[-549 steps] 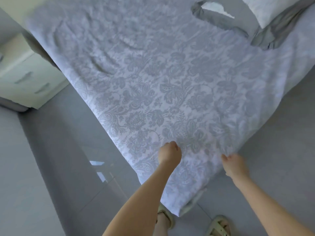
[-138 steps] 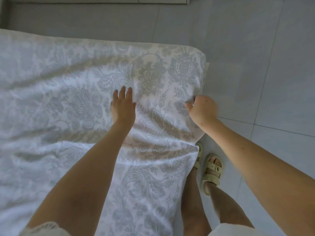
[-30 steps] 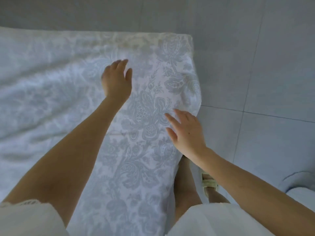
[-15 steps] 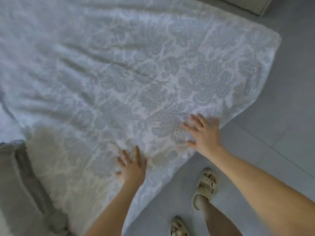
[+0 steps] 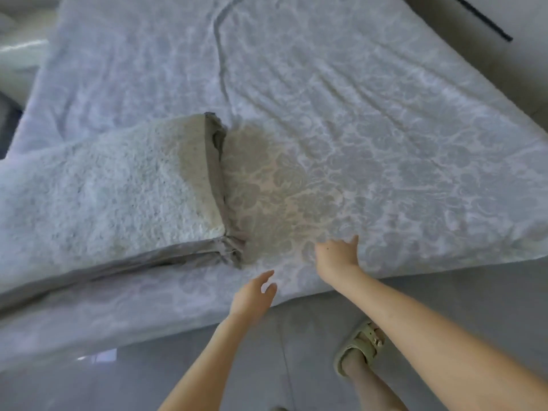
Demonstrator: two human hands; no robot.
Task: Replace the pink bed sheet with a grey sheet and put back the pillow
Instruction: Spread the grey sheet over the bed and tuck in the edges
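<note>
Bed [image 5: 133,321] looks basically made, grey sheet [image 5: 370,129] spread over it and pillow [image 5: 103,197] by the near edge on the left, so I'd sweep the right hand [image 5: 335,253], flat with fingers spread, toward the wrinkles [image 5: 341,93], while the left hand [image 5: 252,295] hovers open and empty.

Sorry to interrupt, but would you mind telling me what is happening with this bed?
A person is changing the bedding. The grey patterned sheet is spread out, with some creases in it. Their right hand rests open on it near the edge, while the left hand is open by the sheet's hanging side; whether it touches is unclear. The fluffy white pillow lies on the sheet to the left.
</note>
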